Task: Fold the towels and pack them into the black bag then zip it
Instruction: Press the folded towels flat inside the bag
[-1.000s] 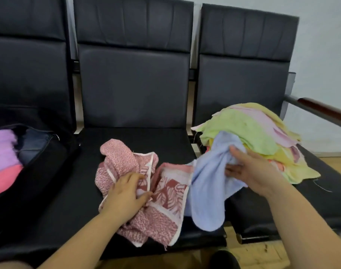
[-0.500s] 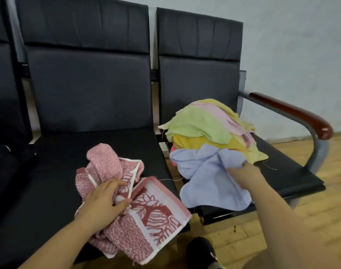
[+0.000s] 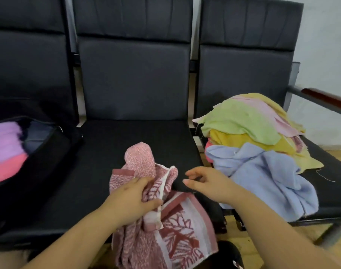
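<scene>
Fingers (image 3: 146, 183) of left hand (image 3: 130, 202): curled, still gripping crumpled red-and-white patterned terry towel (image 3: 165, 230) at middle black seat (image 3: 127, 148) front edge. Right hand (image 3: 208, 183): loosely spread, empty, hovering; light-blue towel (image 3: 266, 177) released since earlier, draped below mixed pile (image 3: 249, 123). Open black bag (image 3: 39, 158): left seat, pink and lilac towels inside.

Right hand (image 3: 208, 183) lets go of the light blue towel (image 3: 266, 179) and now hovers empty, fingers loosely spread, just right of the pink patterned towel (image 3: 165, 226); blue towel now lies slumped on the right seat (image 3: 332, 191) against the towel pile (image 3: 249, 121), hanging over the front edge; camera swings back left, so the black bag (image 3: 39, 162) with its purple and pink folded towels is in view again at the left.
</scene>
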Demonstrator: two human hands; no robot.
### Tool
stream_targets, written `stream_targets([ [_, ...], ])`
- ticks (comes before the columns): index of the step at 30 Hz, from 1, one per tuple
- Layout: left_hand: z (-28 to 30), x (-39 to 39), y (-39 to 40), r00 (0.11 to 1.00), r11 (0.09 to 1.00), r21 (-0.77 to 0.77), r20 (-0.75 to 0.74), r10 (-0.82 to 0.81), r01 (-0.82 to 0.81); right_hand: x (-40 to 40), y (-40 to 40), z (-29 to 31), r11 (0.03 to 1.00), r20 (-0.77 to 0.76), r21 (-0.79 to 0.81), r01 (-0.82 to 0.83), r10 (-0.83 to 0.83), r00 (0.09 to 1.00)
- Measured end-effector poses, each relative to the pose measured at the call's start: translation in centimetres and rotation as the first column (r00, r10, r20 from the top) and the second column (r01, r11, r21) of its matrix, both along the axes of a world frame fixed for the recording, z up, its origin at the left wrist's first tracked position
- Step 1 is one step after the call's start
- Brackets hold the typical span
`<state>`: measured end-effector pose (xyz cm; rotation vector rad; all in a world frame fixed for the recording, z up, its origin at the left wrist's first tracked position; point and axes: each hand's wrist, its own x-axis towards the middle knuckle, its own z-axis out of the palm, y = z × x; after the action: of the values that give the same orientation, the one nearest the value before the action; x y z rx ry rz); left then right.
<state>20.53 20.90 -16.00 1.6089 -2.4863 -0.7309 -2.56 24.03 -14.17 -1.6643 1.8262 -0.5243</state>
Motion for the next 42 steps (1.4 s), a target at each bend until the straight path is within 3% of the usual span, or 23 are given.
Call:
stream_targets([
  [4, 0.9, 1.0, 0.5, 0.999, 0.998, 0.052, 0.026, 0.035, -0.037, 3.6, -2.1, -1.0, 0.985, 0.041, 0.108, -0.132, 0.129, 0.991],
  [10, 2.1, 2.3, 0.2, 0.999, 0.988, 0.152, -0.036, 0.029, -0.023, 6.9, -3.3, -1.9, 0.972, 0.337, 0.201, -0.122, 0.048, 0.940],
  [14, 3.7, 2.6, 0.5, 0.982, 0.857, 0.509, -0.189, 0.013, 0.087, 8.1, -3.7, -2.4, 0.981, 0.401, 0.116, -0.158, 0.099, 0.910],
  [15, 4.1, 3.1, 0.5, 0.981, 0.847, 0.524, -0.194, 0.015, 0.091, 8.2, -3.7, -2.5, 0.979, 0.430, 0.116, -0.166, 0.101, 0.897],
  [16, 4.4, 3.6, 0.2, 0.983, 0.875, 0.478, -0.182, 0.021, 0.070, 8.1, -3.7, -2.4, 0.975, 0.479, 0.135, -0.178, 0.093, 0.873],
  [18, 4.2, 4.7, -0.9, 0.992, 0.983, 0.183, -0.122, 0.044, -0.021, 7.8, -3.5, -1.9, 0.955, 0.587, 0.191, -0.229, 0.075, 0.806],
  [20, 3.8, 5.5, -1.8, 0.992, 0.994, -0.090, -0.117, 0.043, -0.054, 7.5, -3.3, -1.5, 0.930, 0.665, 0.227, -0.288, 0.068, 0.744],
  [21, 3.3, 5.6, -2.1, 0.990, 0.991, -0.135, -0.143, 0.002, -0.022, 7.4, -3.1, -1.3, 0.920, 0.688, 0.237, -0.314, 0.070, 0.723],
  [23, 2.4, 5.6, -2.3, 0.967, 0.997, -0.004, -0.242, -0.074, 0.075, 7.3, -2.6, -0.9, 0.907, 0.706, 0.240, -0.346, 0.081, 0.703],
  [26, 1.2, 5.3, -2.1, 0.863, 0.935, 0.271, -0.501, -0.067, 0.230, 7.3, -1.8, -0.3, 0.914, 0.734, 0.216, -0.343, 0.080, 0.675],
  [30, 0.9, 5.3, -0.7, 0.831, 0.936, 0.225, -0.545, -0.109, 0.270, 7.1, -0.8, 0.6, 0.918, 0.784, 0.142, -0.371, 0.124, 0.608],
  [33, 1.0, 5.0, 0.9, 0.806, 0.977, 0.115, -0.587, -0.081, 0.182, 7.0, 0.1, 1.0, 0.906, 0.797, 0.113, -0.407, 0.162, 0.582],
  [37, 1.3, 4.8, 2.7, 0.776, 0.973, 0.114, -0.625, -0.086, 0.200, 6.7, 1.3, 2.0, 0.914, 0.780, 0.087, -0.396, 0.184, 0.598],
  [40, 1.4, 4.9, 3.7, 0.686, 0.961, 0.234, -0.724, 0.073, 0.146, 6.5, 1.9, 2.7, 0.958, 0.747, 0.078, -0.277, 0.128, 0.652],
  [42, 1.8, 4.9, 4.3, 0.635, 0.953, 0.289, -0.754, 0.169, 0.089, 6.4, 2.2, 2.6, 0.974, 0.562, -0.011, -0.225, 0.192, 0.805],
])
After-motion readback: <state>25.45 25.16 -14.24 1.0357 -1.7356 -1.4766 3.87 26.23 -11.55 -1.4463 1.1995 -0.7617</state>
